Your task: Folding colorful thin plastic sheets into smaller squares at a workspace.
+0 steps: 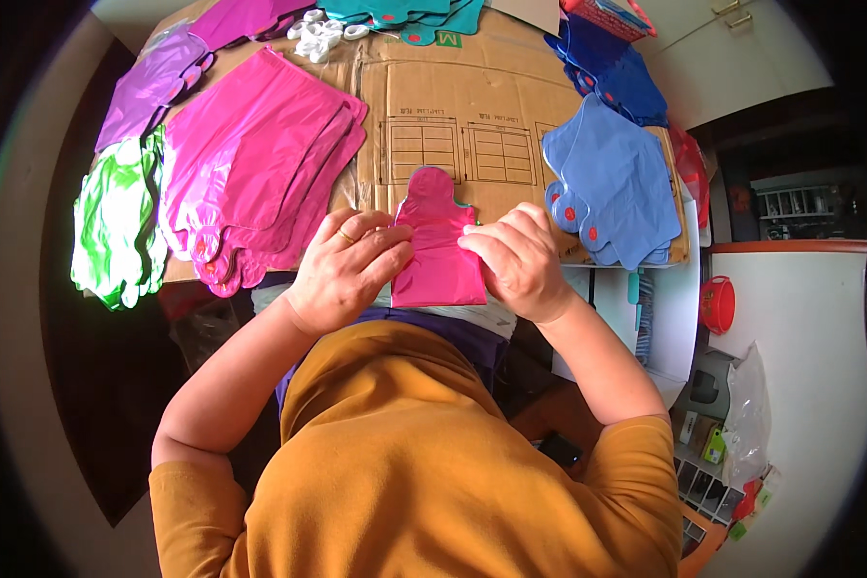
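Observation:
A pink foil balloon point(439, 252), flat and folded into a narrow strip, lies in front of me with its rounded tab pointing away. It reaches over the near edge of the cardboard. My left hand point(350, 262), a ring on one finger, is closed with its fingertips on the strip's left edge. On the opposite edge, my right hand point(519, 258) pinches the foil between thumb and fingers. Left of my hands is a stack of larger flat pink foil balloons point(255, 154), their rounded tabs toward me. Pale blue ones point(612, 173) are piled to the right.
Cardboard point(472, 82) covers the table. Along its edge lie green foil point(118, 226), purple foil point(144, 91), teal foil point(443, 14) and dark blue foil point(612, 72). White plastic pieces point(320, 37) sit at the back. A red basket point(718, 304) is at right.

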The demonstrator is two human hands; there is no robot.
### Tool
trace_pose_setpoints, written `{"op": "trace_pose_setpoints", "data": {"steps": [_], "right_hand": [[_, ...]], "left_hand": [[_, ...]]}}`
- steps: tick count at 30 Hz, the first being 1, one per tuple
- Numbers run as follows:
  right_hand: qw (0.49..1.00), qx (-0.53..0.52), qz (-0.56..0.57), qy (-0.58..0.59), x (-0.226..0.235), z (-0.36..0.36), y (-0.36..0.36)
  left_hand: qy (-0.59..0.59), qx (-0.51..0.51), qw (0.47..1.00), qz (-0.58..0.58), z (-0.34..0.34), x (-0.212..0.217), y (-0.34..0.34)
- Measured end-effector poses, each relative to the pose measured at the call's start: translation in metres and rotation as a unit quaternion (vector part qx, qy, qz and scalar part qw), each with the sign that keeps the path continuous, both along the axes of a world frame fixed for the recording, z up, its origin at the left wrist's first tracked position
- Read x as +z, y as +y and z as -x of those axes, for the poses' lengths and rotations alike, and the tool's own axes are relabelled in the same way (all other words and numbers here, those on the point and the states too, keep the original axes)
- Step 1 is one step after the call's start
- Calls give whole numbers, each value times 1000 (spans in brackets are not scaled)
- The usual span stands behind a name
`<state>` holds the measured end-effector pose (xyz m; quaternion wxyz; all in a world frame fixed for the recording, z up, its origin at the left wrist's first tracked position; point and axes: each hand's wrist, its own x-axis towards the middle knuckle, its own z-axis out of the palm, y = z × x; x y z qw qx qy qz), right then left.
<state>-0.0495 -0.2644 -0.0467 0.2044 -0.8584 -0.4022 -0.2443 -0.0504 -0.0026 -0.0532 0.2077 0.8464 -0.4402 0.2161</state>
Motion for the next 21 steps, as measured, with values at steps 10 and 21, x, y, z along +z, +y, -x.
{"op": "trace_pose_setpoints", "data": {"steps": [10,21], "right_hand": [[1000,-28,13,-2,8,3,6],[968,-165,-93,165,9,-4,12]], "left_hand": [[29,2,999,18,-11,4,-1],[103,70,990,68,-29,7,-13]]}}
